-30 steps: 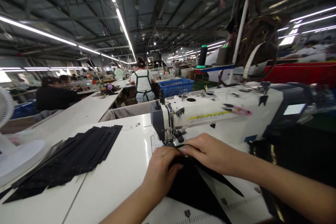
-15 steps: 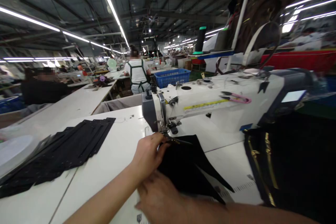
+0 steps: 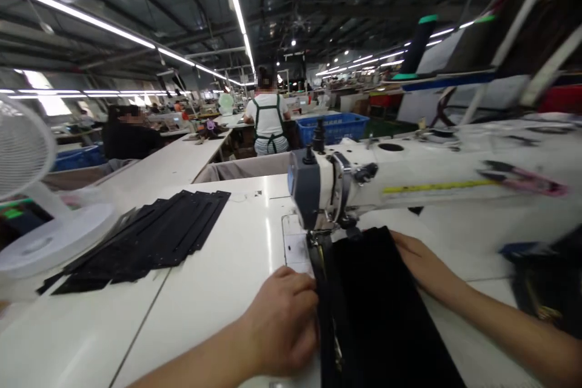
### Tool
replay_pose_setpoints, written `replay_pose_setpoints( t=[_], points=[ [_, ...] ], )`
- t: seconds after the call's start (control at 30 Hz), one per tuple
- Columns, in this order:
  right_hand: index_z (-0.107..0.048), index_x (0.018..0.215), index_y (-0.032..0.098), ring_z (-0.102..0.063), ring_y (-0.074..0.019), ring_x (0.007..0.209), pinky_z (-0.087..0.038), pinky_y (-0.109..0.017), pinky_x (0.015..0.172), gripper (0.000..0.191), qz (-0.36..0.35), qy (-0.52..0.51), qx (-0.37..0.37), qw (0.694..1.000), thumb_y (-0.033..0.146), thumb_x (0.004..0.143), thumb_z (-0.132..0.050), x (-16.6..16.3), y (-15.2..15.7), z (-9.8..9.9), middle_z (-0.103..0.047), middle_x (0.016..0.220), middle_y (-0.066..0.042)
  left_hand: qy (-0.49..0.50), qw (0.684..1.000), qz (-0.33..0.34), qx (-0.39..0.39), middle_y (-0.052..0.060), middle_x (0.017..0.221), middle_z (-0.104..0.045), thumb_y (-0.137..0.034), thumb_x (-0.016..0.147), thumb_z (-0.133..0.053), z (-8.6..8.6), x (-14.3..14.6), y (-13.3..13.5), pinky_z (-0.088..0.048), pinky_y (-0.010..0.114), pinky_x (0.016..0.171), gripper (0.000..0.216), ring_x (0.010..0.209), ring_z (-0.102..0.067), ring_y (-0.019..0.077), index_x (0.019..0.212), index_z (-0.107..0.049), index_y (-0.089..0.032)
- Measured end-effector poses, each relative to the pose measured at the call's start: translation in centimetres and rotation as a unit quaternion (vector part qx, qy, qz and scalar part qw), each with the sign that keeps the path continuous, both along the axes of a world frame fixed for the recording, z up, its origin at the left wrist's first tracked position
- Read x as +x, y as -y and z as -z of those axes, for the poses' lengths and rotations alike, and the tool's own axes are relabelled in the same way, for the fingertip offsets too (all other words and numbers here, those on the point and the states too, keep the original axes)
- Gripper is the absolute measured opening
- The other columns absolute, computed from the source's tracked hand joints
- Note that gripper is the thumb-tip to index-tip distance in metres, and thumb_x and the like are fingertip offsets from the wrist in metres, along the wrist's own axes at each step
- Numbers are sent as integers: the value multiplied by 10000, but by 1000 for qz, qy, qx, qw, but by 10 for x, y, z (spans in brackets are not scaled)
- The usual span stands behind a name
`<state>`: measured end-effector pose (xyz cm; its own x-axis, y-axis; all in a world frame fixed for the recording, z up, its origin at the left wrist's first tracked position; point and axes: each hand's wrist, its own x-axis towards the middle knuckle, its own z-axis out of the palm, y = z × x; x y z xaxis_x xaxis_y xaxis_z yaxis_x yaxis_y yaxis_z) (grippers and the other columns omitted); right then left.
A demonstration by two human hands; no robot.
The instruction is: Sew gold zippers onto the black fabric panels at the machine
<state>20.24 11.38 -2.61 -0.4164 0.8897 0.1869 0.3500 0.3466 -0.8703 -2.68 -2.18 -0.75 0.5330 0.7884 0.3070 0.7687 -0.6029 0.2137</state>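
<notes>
Black fabric (image 3: 386, 309) on table (image 3: 213, 300), left edge gripped in our curled left hand (image 3: 288, 318). Our right hand (image 3: 413, 257) at its upper right edge, fingers partly hidden; whether it grips, we cannot tell. Fabric's far end reaches sewing machine's (image 3: 309, 191) needle area. Pink-handled snips (image 3: 530, 182) on machine arm. Leftward, we see overlapping black panels (image 3: 159, 239), white fan (image 3: 68, 227).

Bare hands, bare forearms.
The left hand (image 3: 286, 318) has rounded knuckles and meets a bare left forearm (image 3: 204, 354); the right hand (image 3: 413, 254), its fingers partly hidden, meets a slim, bare right forearm (image 3: 504, 318).
</notes>
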Motion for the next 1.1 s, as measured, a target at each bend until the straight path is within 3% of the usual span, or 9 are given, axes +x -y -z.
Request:
replay_pose_setpoints(
  t=[0.1,0.2,0.3,0.43,0.57,0.67,0.87,1.0,1.1],
  points=[
    [-654,894,139,-596,-259,871,-431,-389,854,393,-15,-35,-73,997,428,797,-406,-3,-5,-5,-671,893,-73,33,998,-56,17,98,1046,-576,-128,789,-398,2,-1,-15,-433,373,835,215,976,-537,211,949,-538,-163],
    [-638,898,128,-612,-223,761,-468,-356,758,336,-49,-24,-81,995,342,790,-403,-6,-9,-6,-670,827,-60,2,996,-79,42,113,1094,-578,-130,802,-403,9,4,-27,-397,414,906,232,1111,-472,249,969,-563,-154],
    [-638,845,132,-608,-217,689,-476,-339,680,258,-70,14,-25,997,229,703,-444,-6,-16,-2,-665,762,-50,-26,994,-80,73,112,993,-612,-141,788,-410,13,10,-30,-398,444,891,204,1046,-506,268,893,-584,-146],
    [-626,747,169,-588,-234,781,-443,-348,741,214,-55,33,38,997,141,644,-441,-3,-24,2,-655,788,-42,-36,991,-97,82,95,859,-622,-120,777,-397,8,15,-29,-424,445,776,188,854,-539,253,792,-582,-148],
    [-602,738,177,-558,-225,897,-413,-332,805,181,-14,56,72,996,200,745,-422,0,-25,-7,-632,881,-57,-20,991,-117,65,89,883,-620,-108,766,-406,8,17,-29,-400,450,763,190,827,-509,249,796,-588,-152],
    [-587,717,179,-572,-203,859,-419,-303,753,347,21,92,81,992,273,866,-288,-2,-24,-15,-629,827,-52,-3,990,-125,58,94,948,-612,-101,752,-411,13,16,-29,-377,457,790,208,873,-489,259,835,-594,-153],
    [-590,781,145,-573,-187,699,-357,-314,721,211,49,345,256,902,170,862,-397,-10,-36,-6,-629,705,-51,-3,991,-124,45,88,924,-609,-110,754,-427,13,16,-31,-380,438,789,175,859,-492,247,804,-586,-159],
    [-598,785,87,-546,-261,771,-346,-397,735,171,65,378,305,872,98,826,-432,-14,-24,-5,-613,766,-143,2,989,-143,48,85,909,-593,-119,759,-431,9,18,-30,-412,434,774,146,854,-510,241,807,-561,-165],
    [-618,808,99,-539,-260,839,-392,-409,774,228,10,308,408,860,131,861,-399,-28,7,-8,-613,868,-145,20,984,-161,80,105,917,-564,-128,758,-433,15,16,-27,-454,444,757,138,865,-521,245,855,-529,-151]
  ],
)
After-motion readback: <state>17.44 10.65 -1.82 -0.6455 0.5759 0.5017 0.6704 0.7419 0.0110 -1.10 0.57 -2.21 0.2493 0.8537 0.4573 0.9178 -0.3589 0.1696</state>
